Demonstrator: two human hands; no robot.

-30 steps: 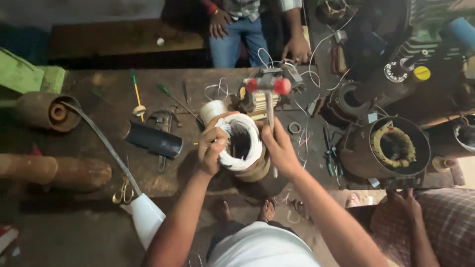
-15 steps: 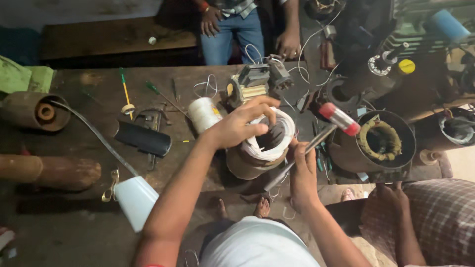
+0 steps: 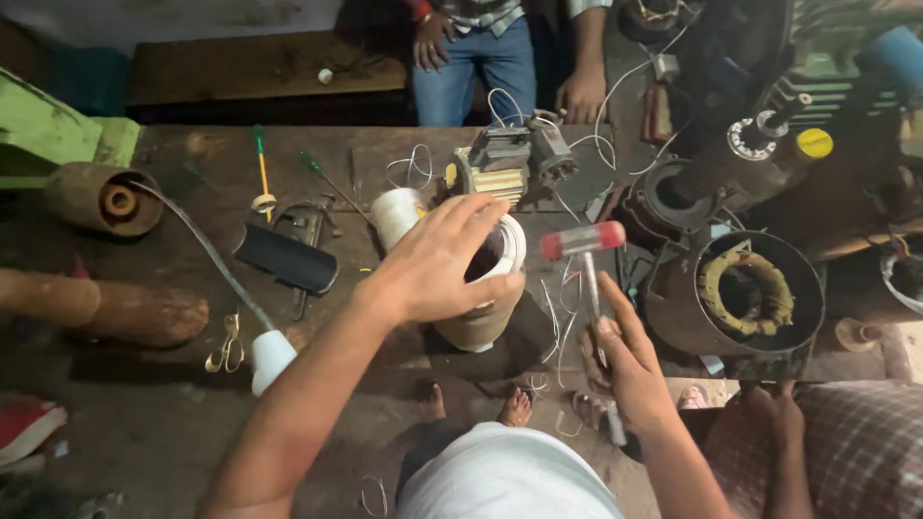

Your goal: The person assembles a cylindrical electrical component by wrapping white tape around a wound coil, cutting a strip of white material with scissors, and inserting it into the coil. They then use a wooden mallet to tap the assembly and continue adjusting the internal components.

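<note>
My left hand [image 3: 437, 259] lies spread over the top of a round motor stator [image 3: 486, 308] wrapped in white insulation, which stands on the dark workbench [image 3: 173, 384]. My right hand [image 3: 625, 360] grips the handle of a small mallet [image 3: 582, 242] with red and clear ends. The mallet head is held just right of the stator's rim, not touching it.
A white tape roll [image 3: 394, 213], a small motor part [image 3: 505, 163], screwdrivers [image 3: 261, 168], scissors [image 3: 226, 344], a black tube [image 3: 286, 258] and a white cup [image 3: 271, 358] lie around. An open motor housing [image 3: 745, 293] stands right. A person [image 3: 481, 58] is across the bench, another's leg [image 3: 836, 442] at lower right.
The view has swung. My left hand moved from the stator's rim to cover its top. The mallet went from above the stator down to the right and now stands upright beside it.
</note>
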